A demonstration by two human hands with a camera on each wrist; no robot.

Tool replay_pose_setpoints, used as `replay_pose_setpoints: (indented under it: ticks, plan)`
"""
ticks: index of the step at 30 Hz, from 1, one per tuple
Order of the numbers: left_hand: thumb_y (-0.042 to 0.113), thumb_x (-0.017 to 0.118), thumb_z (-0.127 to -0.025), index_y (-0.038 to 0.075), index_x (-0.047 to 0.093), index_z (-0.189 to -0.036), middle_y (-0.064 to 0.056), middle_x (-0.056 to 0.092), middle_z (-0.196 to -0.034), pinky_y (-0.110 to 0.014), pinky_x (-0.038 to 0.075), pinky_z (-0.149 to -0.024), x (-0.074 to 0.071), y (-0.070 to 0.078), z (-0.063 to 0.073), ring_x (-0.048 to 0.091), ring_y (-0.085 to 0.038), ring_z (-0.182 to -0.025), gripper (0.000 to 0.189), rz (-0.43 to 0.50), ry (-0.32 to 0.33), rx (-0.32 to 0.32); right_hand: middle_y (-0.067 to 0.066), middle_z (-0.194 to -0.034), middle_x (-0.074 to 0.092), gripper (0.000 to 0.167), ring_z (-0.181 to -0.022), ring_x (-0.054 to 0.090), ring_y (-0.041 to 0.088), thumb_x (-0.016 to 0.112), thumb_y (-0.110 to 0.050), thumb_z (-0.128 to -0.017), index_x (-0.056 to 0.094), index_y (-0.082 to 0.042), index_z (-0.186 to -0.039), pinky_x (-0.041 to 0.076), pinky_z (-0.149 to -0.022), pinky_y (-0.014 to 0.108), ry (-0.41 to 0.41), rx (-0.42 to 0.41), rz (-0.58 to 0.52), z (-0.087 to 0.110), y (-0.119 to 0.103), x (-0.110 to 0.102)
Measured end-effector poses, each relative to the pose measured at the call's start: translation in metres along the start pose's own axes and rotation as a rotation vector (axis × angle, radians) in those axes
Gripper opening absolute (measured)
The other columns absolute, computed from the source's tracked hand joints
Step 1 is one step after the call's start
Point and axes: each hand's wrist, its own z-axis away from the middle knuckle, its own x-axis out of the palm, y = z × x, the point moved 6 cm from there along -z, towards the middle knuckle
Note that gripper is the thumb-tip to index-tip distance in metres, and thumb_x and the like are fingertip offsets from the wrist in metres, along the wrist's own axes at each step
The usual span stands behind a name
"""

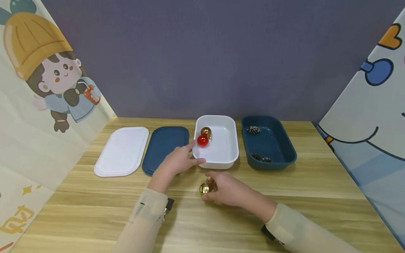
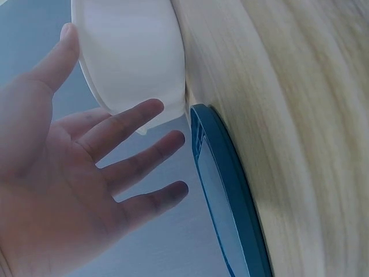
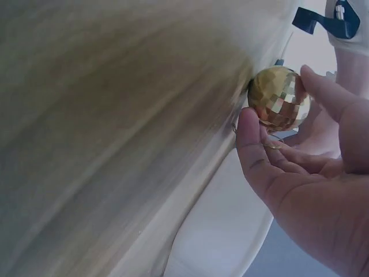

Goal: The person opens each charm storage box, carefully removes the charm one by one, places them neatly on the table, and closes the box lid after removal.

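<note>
My right grip point(image 1: 230, 189) is pinching the gold ball point(image 1: 205, 189) at the bench point(image 1: 196, 228) near the white box point(image 1: 218, 165), likely against rolling, while my spread left grip point(image 1: 178, 159) is touching that box, perhaps steadying it.

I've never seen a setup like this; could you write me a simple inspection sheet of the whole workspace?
Surface: wood-grain tabletop, pale brown.
Job's things: faceted shiny gold ball in hand; white rounded-rectangular box holding a glossy red ball and a shiny copper-coloured ball; dark blue rounded-rectangular box holding dark, pale-tipped pine cones.
Clutter: flat white lid and flat dark blue lid, side by side on the left.
Grippers: bare human hands; left hand, fingers spread, at the white box's left side; right hand pinches the gold ball.
Cables: nothing seen.
Surroundings: plain purple-grey backdrop; cartoon-printed panels on both sides.
</note>
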Motion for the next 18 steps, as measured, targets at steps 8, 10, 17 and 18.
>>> replay_pose_setpoints:
  ticks: [8,10,17,18]
  plan:
    - [0.062,0.076,-0.092,0.021,0.032,-0.169,-0.017,0.05,-0.164,-0.064,0.042,-0.12,0.0005,0.0001,-0.0005,0.047,-0.04,-0.152,0.098,0.0,-0.002,0.004,0.02,-0.135,0.071,0.082,-0.126,0.068,0.032,0.089,-0.04,-0.086,0.057,0.002,-0.149,0.054,-0.111,0.052,0.032,0.016,0.028,-0.001,0.0021,0.0012]
    - [0.062,0.076,-0.092,0.021,0.032,-0.169,-0.017,0.05,-0.164,-0.064,0.042,-0.12,0.0005,0.0001,-0.0005,0.047,-0.04,-0.153,0.098,0.0,-0.002,0.005,0.022,-0.147,0.063,0.083,-0.138,0.061,0.036,0.09,-0.042,-0.085,0.057,0.001,-0.149,0.05,-0.116,0.054,0.04,0.033,0.037,-0.0005,0.0035,0.0002]
    - [0.063,0.076,-0.091,0.021,0.032,-0.169,-0.016,0.051,-0.163,-0.065,0.042,-0.121,-0.0003,0.0005,0.0002,0.046,-0.041,-0.153,0.098,0.001,-0.004,0.005,0.021,-0.147,0.059,0.074,-0.132,0.061,0.033,0.092,-0.038,-0.085,0.064,-0.001,-0.142,0.054,-0.111,0.053,0.054,0.01,0.058,0.0007,0.004,-0.0034]
    - [0.063,0.076,-0.092,0.021,0.032,-0.169,-0.016,0.051,-0.163,-0.064,0.042,-0.121,-0.0005,0.0006,0.0003,0.047,-0.04,-0.153,0.098,0.001,-0.004,0.005,0.02,-0.145,0.06,0.072,-0.128,0.062,0.031,0.092,-0.037,-0.085,0.065,-0.001,-0.141,0.055,-0.11,0.053,0.053,0.009,0.063,0.0008,0.0037,-0.0035]
